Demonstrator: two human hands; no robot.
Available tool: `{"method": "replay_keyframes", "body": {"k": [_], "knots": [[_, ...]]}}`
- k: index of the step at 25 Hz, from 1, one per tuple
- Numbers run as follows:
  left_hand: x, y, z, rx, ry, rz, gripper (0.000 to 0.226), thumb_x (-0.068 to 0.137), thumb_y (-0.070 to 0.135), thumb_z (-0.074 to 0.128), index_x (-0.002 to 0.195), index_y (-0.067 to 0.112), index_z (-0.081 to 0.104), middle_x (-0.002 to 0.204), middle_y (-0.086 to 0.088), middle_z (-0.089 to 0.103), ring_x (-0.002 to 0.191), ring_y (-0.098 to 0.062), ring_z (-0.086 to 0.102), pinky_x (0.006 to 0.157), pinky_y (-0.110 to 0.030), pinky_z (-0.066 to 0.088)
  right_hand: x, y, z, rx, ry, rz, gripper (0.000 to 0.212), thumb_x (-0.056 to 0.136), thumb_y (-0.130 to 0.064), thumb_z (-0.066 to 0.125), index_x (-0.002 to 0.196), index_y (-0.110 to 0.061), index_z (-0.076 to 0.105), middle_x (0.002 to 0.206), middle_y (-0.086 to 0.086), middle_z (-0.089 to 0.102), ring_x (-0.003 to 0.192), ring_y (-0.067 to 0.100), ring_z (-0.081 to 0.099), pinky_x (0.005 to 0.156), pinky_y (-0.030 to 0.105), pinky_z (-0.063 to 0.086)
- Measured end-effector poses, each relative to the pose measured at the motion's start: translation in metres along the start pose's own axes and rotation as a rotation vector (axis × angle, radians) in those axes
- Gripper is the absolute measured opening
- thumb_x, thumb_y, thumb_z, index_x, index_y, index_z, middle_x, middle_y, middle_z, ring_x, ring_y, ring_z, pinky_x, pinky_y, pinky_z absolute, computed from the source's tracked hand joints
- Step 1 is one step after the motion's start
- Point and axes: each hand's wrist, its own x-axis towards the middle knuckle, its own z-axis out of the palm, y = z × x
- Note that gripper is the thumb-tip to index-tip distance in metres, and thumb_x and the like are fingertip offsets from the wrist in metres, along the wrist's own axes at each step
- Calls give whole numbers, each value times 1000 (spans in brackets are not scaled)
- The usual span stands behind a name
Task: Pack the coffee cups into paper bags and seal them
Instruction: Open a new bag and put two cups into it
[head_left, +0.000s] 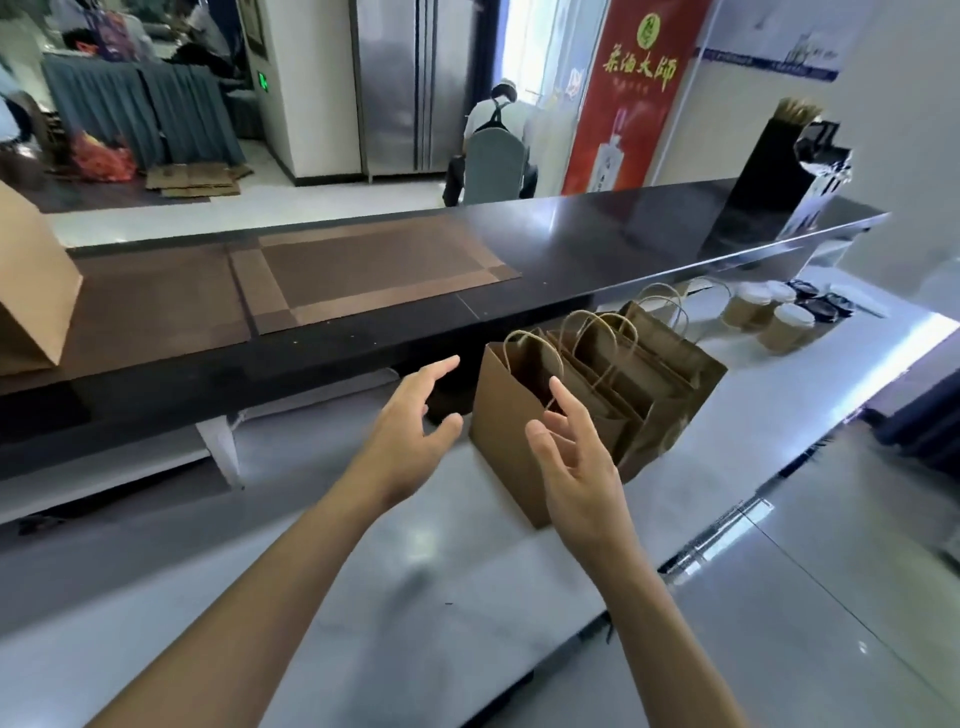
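- Your left hand (410, 415) is hovering with fingers spread and relaxed, gripping nothing, just at 9 o'clock of the nearest paper bag (511, 436)
- Your right hand (576, 457) is reaching in front of that bag's near face, fingers loosely apart and empty; whether its fingertips are touching the paper you cannot tell
- The bag is standing upright and open on the white worktop (467, 571), between your two hands
- More open bags (660, 374) are standing right behind it toward 1 o'clock, handles up and pressed close together
- The coffee cups (769, 317) are sitting well apart from your hands at 2 o'clock, white lids on, beside some black lids (823, 301)
- The dark raised counter (571, 260) is running across at 12 o'clock, carrying brown mats (374, 275) and another brown bag (31, 291) at 10 o'clock
- The row of bags is standing between your hands and the cups
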Motion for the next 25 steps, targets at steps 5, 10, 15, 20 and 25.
{"method": "replay_keyframes", "body": {"k": [5, 10, 15, 20, 25], "knots": [[24, -1, 28, 16, -21, -20, 61, 100, 14, 58, 154, 35, 37, 157, 12, 38, 133, 1, 34, 118, -33, 35, -7, 28, -25, 1, 54, 20, 58, 98, -52, 53, 152, -53, 32, 139, -7, 55, 125, 5, 55, 102, 29, 50], [47, -19, 41, -33, -65, -81, 73, 99, 11, 60, 156, 42, 27, 162, 5, 32, 140, -8, 34, 120, -39, 34, -6, 53, -26, 13, 157, 95, 63, 101, -39, 58, 155, -48, 28, 132, -6, 56, 118, 5, 58, 92, 22, 53], [87, -50, 49, -38, -128, -147, 85, 98, 15, 64, 157, 49, 14, 167, 5, 23, 152, -20, 27, 121, -47, 33, 3, 81, -8, -25, 217, 225, 69, 99, -42, 60, 156, -50, 22, 143, -12, 44, 127, 9, 53, 99, 29, 52], [118, -73, 63, -83, -180, -196, 91, 97, 16, 69, 161, 41, 9, 168, 2, 22, 153, -22, 26, 123, -47, 28, 5, 109, 7, -32, 233, 355, 76, 96, -50, 64, 155, -53, 17, 156, -13, 35, 138, 8, 42, 111, 34, 44], [134, -93, 73, -149, -269, -219, 83, 95, 13, 69, 161, 30, 22, 160, -2, 39, 149, -17, 34, 99, -9, 35, 10, 120, 19, -26, 118, 489, 88, 90, -60, 66, 159, -46, 12, 164, -11, 29, 147, 14, 36, 119, 40, 38]]}}
